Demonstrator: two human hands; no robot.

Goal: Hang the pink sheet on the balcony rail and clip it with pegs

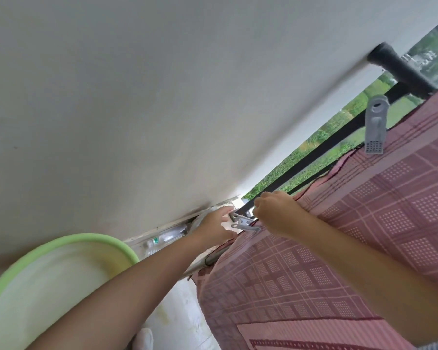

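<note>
The pink checked sheet (339, 223) hangs over the black balcony rail (400, 69), which runs from the upper right down toward the middle. A grey peg (376, 125) clamps the sheet near the rail's far end. At the sheet's lower corner my left hand (214, 227) grips a second grey peg (243, 223) lying against the cloth's edge. My right hand (276, 213) pinches the sheet's edge just beside that peg. Where the peg's jaws sit is hidden by my fingers.
A white wall (137, 97) fills the upper left. A green-rimmed basin (91, 239) sits at the lower left under my left forearm. A clear plastic bottle (162, 239) lies along the wall's foot. Green plants (321, 137) show beyond the rail bars.
</note>
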